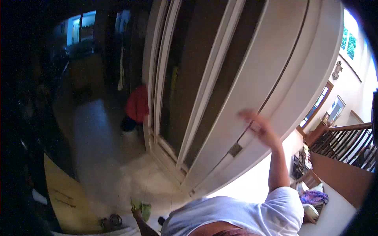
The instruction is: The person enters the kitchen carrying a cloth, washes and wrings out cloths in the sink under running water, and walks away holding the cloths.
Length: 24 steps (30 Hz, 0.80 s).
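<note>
My right hand point(258, 128) is raised against the pale door point(252, 78), near the seam where a small metal latch plate point(235, 150) sits. Motion smears the hand, but its fingers look stretched out, and nothing shows in them. Low in the view, my left hand point(136, 214) is closed on a crumpled green cloth point(145, 211). The cloth hangs above the tiled floor. Part of the left hand is dark and hard to see.
Dark glass panels point(193, 78) fill the door frame. Beyond lies a dim room with a red shape point(138, 104) low by the frame and a yellowish panel point(71, 196). At right are a stair railing point(342, 143) and a seat with purple fabric point(314, 197).
</note>
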Each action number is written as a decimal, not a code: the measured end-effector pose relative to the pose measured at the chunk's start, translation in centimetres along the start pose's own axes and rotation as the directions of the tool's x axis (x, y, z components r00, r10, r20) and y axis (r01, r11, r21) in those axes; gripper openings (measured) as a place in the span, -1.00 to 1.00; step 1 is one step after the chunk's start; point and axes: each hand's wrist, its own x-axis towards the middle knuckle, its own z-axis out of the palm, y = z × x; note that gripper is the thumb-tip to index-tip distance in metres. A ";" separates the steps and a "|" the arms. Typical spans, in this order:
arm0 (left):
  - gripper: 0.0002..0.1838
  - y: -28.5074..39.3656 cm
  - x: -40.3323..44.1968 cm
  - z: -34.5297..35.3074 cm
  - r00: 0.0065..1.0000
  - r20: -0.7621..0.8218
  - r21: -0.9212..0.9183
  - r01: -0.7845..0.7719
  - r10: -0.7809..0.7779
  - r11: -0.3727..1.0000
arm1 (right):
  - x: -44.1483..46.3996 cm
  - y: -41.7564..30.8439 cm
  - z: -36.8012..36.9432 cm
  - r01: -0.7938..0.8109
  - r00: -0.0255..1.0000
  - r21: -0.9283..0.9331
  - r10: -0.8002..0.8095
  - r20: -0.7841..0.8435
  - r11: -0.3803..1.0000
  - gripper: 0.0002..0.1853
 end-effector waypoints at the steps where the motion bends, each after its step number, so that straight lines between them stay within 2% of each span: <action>1: -0.24 -0.9 -0.1 -0.2 1.000 0.012 -0.005 0.006 -0.006 1.000 | 0.3 -1.2 -0.3 0.242 0.940 -0.358 -0.310 -0.143 0.902 -0.55; 3: -0.24 -2.6 -0.5 -0.8 0.999 0.044 0.002 0.027 -0.027 1.000 | 0.4 -2.3 -0.7 0.232 0.806 -0.632 -0.510 -0.300 0.740 -0.60; 5: -0.24 -3.3 -1.6 -3.2 0.996 0.064 0.023 0.068 -0.069 0.997 | 1.9 -4.1 0.3 0.137 0.755 -0.775 -0.572 -0.321 0.617 -0.63; 10: -0.24 -6.0 -4.4 -5.8 0.984 0.099 0.048 0.146 -0.150 0.988 | 2.0 -1.9 3.2 0.092 0.774 -0.828 -0.563 -0.290 0.553 -0.68; 13: -0.24 -7.2 -4.5 -7.1 0.980 0.089 0.057 0.175 -0.180 0.983 | 1.9 0.6 5.1 0.146 0.820 -0.483 -0.379 -0.428 0.863 -0.70; 15: -0.24 -8.1 -4.5 -8.0 0.977 0.072 0.065 0.197 -0.202 0.978 | 2.7 1.4 7.1 0.108 0.823 -0.732 -0.474 -0.314 0.672 -0.69; 17: -0.24 -8.1 -4.1 -8.8 0.972 0.066 0.069 0.222 -0.226 0.973 | 3.9 3.8 9.5 0.173 0.847 -0.684 -0.462 -0.264 0.709 -0.67; 19: -0.24 -8.1 -2.9 -9.4 0.968 0.055 0.053 0.241 -0.244 0.969 | 5.7 6.1 12.3 0.151 0.908 -0.582 -0.345 -0.239 0.799 -0.62; 22: -0.23 -8.1 -0.9 -9.8 0.967 0.045 0.034 0.251 -0.252 0.967 | 9.0 8.4 17.8 0.217 0.960 -0.600 -0.280 -0.013 0.770 -0.61; 23: -0.23 -8.1 0.2 -9.9 0.967 0.040 0.025 0.251 -0.251 0.968 | 10.2 10.2 19.9 0.142 0.984 -0.454 -0.174 -0.029 0.880 -0.62; 24: -0.23 -8.1 1.3 -9.9 0.969 0.036 0.017 0.245 -0.245 0.969 | 11.9 11.1 21.9 0.128 0.991 -0.392 -0.128 0.026 0.911 -0.63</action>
